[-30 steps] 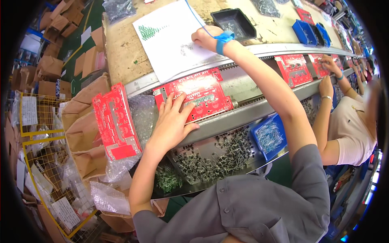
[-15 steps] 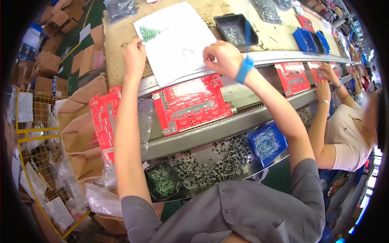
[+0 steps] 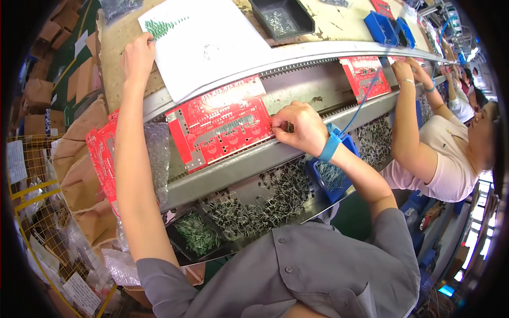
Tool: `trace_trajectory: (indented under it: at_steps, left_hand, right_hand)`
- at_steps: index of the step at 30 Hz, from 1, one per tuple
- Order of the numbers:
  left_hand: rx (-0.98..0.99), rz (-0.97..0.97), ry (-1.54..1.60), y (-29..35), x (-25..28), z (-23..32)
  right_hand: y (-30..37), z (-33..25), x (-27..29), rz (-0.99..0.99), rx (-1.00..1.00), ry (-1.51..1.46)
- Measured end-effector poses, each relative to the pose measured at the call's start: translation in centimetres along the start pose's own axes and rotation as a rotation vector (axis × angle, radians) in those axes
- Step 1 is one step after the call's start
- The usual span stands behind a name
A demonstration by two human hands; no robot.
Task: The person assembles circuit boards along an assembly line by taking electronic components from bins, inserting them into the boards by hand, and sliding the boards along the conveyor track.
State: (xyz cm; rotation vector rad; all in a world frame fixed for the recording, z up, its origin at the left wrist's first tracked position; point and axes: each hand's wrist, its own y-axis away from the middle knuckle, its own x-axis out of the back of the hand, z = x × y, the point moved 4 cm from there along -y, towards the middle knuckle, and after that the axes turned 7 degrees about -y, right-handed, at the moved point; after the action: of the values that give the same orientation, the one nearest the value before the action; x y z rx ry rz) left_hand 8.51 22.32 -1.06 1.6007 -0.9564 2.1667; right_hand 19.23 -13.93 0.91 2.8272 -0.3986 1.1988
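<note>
A red circuit board (image 3: 225, 123) lies on the rail in front of me. My right hand (image 3: 301, 128), with a blue strap and cord at its wrist, is at the board's right edge, thumb and fingertips pinched together; whatever they hold is hidden. Beyond the board is a white sheet (image 3: 212, 47) with small green components (image 3: 161, 27) in rows at its far left corner. My left hand (image 3: 139, 57) is beside that corner, fingertips closed against the green components. I cannot make out a part between them.
Below the rail stand a black bin of green components (image 3: 197, 233), a heap of black leaded parts (image 3: 260, 206) and a blue bin (image 3: 333, 175). A black tray (image 3: 281, 24) sits beyond. More red boards (image 3: 104, 153) lean at left. A co-worker (image 3: 440, 153) works at right.
My right hand has come down from over the white sheet to the board's right edge. My left hand has moved slightly closer to the green components. The whole view has shifted.
</note>
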Motion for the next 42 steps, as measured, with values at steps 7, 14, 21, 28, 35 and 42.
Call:
trace_trajectory:
  at_steps: [7,14,21,28,35,42]
  left_hand:
    - [0.012,0.023,0.016,0.1,-0.2,-0.4]
    - [0.036,0.091,0.184,0.4,0.5,-0.8]
    - [-0.031,0.129,0.371,1.9,3.9,1.9]
    - [-0.106,-0.072,0.726,6.6,6.3,8.2]
    - [-0.323,-0.361,0.850,15.1,5.8,14.8]
    - [-0.484,-0.360,0.785,17.9,3.9,17.3]
  right_hand:
    - [0.2,0.1,-0.7,-0.010,0.012,0.094]
    - [0.1,0.2,-0.9,-0.021,0.042,0.112]
    - [0.0,-0.5,-0.9,-0.005,0.087,0.224]
    - [-2.3,-1.7,-0.9,-0.310,-0.047,0.464]
    - [0.5,-6.0,-2.1,-0.458,0.118,0.378]
    - [8.5,-6.8,-10.2,-0.505,0.292,0.261]
